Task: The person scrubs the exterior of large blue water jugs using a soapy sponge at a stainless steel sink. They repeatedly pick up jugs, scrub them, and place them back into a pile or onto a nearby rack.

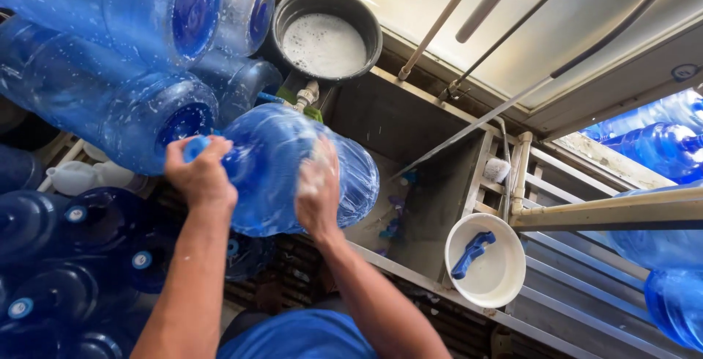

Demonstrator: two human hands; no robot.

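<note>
Soap slicks the blue water jug (282,172): left hand (199,176) grips its neck, right hand (317,190) presses flat, lathered; it could slip into the metal trough (410,154).

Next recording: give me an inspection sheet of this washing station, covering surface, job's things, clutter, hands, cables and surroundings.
Surface: metal trough, wet, with small blue bits on its floor.
Job's things: blue jug held on its side over the trough; suds on its wall.
Clutter: pot of foamy water; white bowl holding a blue brush; white brush on the rack.
Hands: left hand grips the jug's neck; right hand, soapy, lies flat on the jug's body.
Cables: dark hoses run across the top panel.
Surroundings: stacked blue jugs at left, capped jugs below them, more jugs at right.
</note>
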